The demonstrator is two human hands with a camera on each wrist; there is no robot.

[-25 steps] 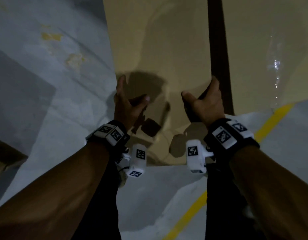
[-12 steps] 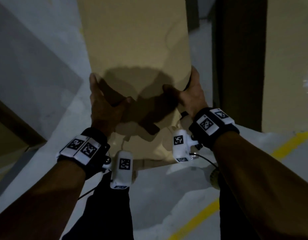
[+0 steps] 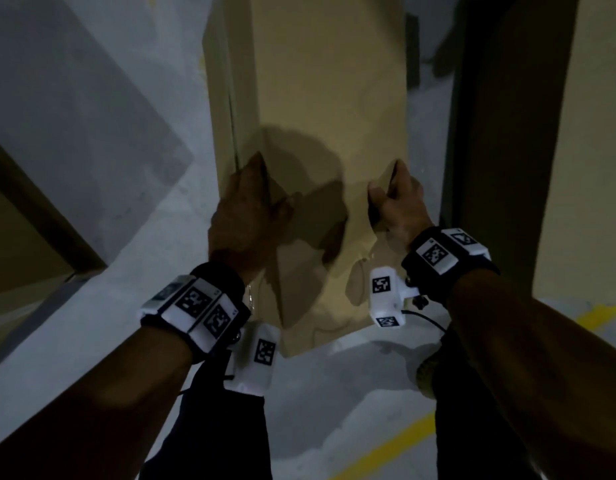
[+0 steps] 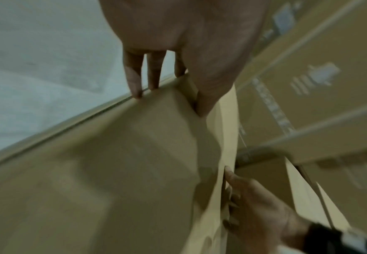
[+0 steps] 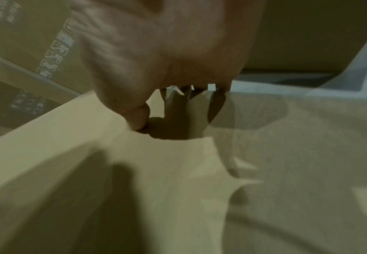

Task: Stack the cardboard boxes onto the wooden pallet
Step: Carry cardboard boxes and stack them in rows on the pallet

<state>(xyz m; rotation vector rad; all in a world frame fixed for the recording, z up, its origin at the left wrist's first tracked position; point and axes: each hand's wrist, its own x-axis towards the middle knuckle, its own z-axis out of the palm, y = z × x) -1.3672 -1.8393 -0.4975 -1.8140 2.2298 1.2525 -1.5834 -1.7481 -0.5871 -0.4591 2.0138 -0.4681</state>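
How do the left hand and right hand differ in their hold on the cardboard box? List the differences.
The left hand grips the cardboard box at its left edge; the right hand grips its right edge. In the left wrist view, the left hand's fingers reach fairly straight over the edge, thumb on the broad face; in the right wrist view, the right hand's fingers are hidden behind the edge, thumb bent onto the face. Both pinch the same box at about the same height.

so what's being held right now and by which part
A cardboard box, held by both hands at its near end: the left hand grips the left edge, the right hand the right edge, thumbs on the top face.
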